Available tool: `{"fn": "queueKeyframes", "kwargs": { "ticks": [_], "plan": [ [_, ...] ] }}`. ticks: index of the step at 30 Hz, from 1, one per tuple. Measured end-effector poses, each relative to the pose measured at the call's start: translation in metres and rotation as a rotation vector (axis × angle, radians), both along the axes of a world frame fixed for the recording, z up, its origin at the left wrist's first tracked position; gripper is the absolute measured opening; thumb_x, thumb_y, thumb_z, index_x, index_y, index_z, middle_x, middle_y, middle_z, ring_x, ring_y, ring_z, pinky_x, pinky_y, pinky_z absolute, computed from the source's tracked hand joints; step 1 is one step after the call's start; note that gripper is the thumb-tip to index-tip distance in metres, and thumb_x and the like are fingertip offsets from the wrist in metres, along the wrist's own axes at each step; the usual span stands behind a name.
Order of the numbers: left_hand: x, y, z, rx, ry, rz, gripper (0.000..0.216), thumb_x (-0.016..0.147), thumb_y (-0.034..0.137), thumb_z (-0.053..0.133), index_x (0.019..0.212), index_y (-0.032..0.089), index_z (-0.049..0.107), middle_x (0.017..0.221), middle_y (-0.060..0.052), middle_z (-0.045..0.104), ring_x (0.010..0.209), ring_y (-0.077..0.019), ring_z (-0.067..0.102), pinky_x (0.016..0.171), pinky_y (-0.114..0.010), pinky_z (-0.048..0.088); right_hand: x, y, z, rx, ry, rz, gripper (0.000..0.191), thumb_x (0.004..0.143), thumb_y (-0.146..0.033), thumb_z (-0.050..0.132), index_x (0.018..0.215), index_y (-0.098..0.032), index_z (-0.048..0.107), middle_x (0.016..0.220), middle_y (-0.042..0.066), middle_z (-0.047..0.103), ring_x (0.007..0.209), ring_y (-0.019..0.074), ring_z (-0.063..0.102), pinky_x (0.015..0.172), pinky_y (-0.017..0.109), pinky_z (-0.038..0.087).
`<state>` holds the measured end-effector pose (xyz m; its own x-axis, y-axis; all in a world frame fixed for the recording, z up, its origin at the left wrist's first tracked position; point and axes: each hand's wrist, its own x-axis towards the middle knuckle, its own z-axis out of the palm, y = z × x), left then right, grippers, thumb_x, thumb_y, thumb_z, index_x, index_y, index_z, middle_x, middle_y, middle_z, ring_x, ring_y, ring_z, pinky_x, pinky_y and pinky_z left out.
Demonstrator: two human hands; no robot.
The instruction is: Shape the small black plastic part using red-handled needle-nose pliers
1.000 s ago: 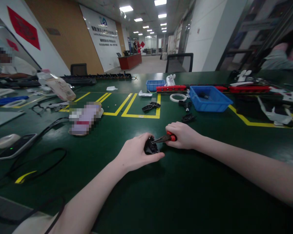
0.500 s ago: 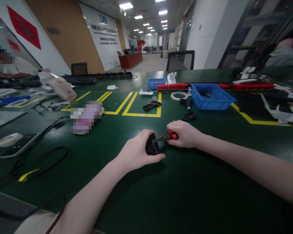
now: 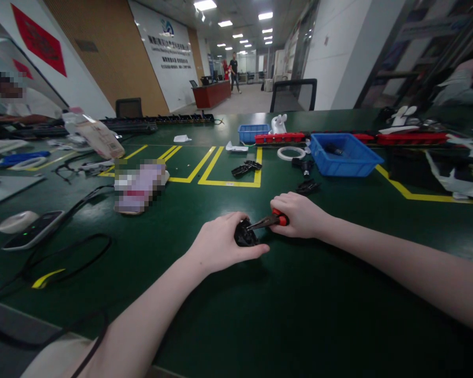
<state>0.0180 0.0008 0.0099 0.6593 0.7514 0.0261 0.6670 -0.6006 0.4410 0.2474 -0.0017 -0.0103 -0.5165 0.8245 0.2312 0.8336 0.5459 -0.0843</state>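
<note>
My left hand (image 3: 220, 242) grips a round black plastic part (image 3: 244, 234) from its left side, fingers over the top and thumb stretched out below. In my right hand (image 3: 299, 214) is a pair of needle-nose pliers (image 3: 265, 222) with red and black handles. The pliers' tips reach into the face of the black part; whether they pinch anything there is too small to tell. Beyond my right hand lie a flat black part (image 3: 307, 187) and a black fitting (image 3: 301, 167). A black bracket-like piece (image 3: 246, 168) rests inside a yellow taped outline.
A blue bin (image 3: 345, 164) holding a dark piece stands beyond my right hand, beside a white ring (image 3: 291, 153). Red rails (image 3: 412, 138) run along the back. To the left are a phone (image 3: 140, 189), a bottle (image 3: 94, 134) and black cables (image 3: 106, 247). A person sits far left.
The black part has tilted slightly in my left hand, and the pliers stay at its face. In the background, a person in dark clothes now shows by the reception desk.
</note>
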Motion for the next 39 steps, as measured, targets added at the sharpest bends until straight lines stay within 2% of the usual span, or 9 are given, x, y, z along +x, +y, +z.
{"fn": "queueKeyframes", "kwargs": {
  "ticks": [3,7,12,18,22,27,30,34,39],
  "plan": [
    [-0.001,0.0,0.0,0.001,-0.024,-0.025,0.066,0.075,0.072,0.052,0.114,0.019,0.057,0.104,-0.007,0.063,0.089,-0.0236,0.06,0.071,-0.035,0.049,0.0,0.0,0.0,0.006,-0.002,0.005,0.019,0.076,-0.037,0.054,0.072,-0.021,0.044,0.073,0.006,0.056,0.068,0.0192,0.048,0.065,0.032,0.035],
    [-0.005,0.003,-0.001,0.039,-0.026,-0.081,0.071,0.077,0.067,0.054,0.131,0.02,0.047,0.116,-0.009,0.054,0.093,-0.0233,0.058,0.076,-0.037,0.05,0.001,0.0,0.0,0.025,0.0,-0.005,0.02,0.077,-0.038,0.055,0.072,-0.021,0.045,0.073,0.005,0.057,0.068,0.019,0.049,0.065,0.032,0.035],
    [-0.011,0.009,-0.003,0.098,0.051,-0.158,0.078,0.075,0.067,0.057,0.137,0.022,0.045,0.119,-0.01,0.047,0.101,-0.0258,0.054,0.086,-0.041,0.049,0.003,0.001,-0.001,0.067,0.02,-0.024,0.033,0.08,-0.052,0.054,0.076,-0.019,0.049,0.078,0.007,0.059,0.072,0.0203,0.051,0.068,0.034,0.036],
    [-0.015,0.008,0.002,0.017,0.049,-0.182,0.084,0.08,0.054,0.058,0.148,0.02,0.023,0.133,-0.009,0.045,0.114,-0.0253,0.05,0.097,-0.039,0.045,0.016,-0.004,-0.002,0.088,0.057,-0.035,0.043,0.078,-0.061,0.055,0.083,-0.018,0.054,0.082,0.008,0.061,0.078,0.0223,0.055,0.072,0.035,0.04],
    [-0.018,0.008,0.007,-0.018,0.054,-0.192,0.071,0.082,0.039,0.057,0.145,0.023,0.03,0.138,-0.007,0.045,0.121,-0.0242,0.046,0.101,-0.038,0.043,0.03,-0.009,-0.002,0.106,0.062,-0.066,0.041,0.078,-0.059,0.057,0.086,-0.019,0.057,0.086,0.009,0.063,0.082,0.0239,0.057,0.079,0.039,0.041],
    [-0.019,0.01,0.007,-0.032,0.011,-0.213,0.067,0.08,0.024,0.055,0.143,0.021,0.034,0.133,-0.007,0.051,0.117,-0.0223,0.049,0.102,-0.038,0.043,0.036,-0.011,0.002,0.183,-0.013,-0.069,0.046,0.08,-0.06,0.054,0.099,-0.018,0.061,0.099,0.012,0.064,0.096,0.0281,0.058,0.094,0.047,0.037],
    [-0.019,0.012,0.005,-0.062,-0.015,-0.191,0.064,0.081,0.028,0.057,0.142,0.021,0.036,0.135,-0.007,0.047,0.12,-0.0226,0.047,0.103,-0.038,0.042,0.046,-0.018,0.001,0.17,-0.034,-0.076,0.056,0.079,-0.062,0.053,0.112,-0.016,0.059,0.11,0.014,0.063,0.105,0.0307,0.056,0.097,0.049,0.036],
    [-0.02,0.014,0.001,-0.138,-0.067,-0.168,0.049,0.085,0.04,0.056,0.13,0.022,0.048,0.129,-0.007,0.047,0.111,-0.0216,0.053,0.093,-0.037,0.049,0.074,-0.034,-0.006,0.087,-0.017,-0.139,0.067,0.082,-0.059,0.05,0.136,-0.02,0.044,0.132,0.015,0.053,0.121,0.0347,0.047,0.103,0.057,0.029],
    [-0.018,0.013,-0.003,-0.185,-0.14,-0.162,0.036,0.084,0.04,0.06,0.114,0.022,0.056,0.12,-0.005,0.049,0.102,-0.0193,0.055,0.088,-0.035,0.051,0.092,-0.05,-0.013,0.095,-0.02,-0.268,0.075,0.078,-0.065,0.051,0.134,-0.016,0.045,0.121,0.019,0.056,0.116,0.0408,0.048,0.097,0.059,0.035]
  ]
}}
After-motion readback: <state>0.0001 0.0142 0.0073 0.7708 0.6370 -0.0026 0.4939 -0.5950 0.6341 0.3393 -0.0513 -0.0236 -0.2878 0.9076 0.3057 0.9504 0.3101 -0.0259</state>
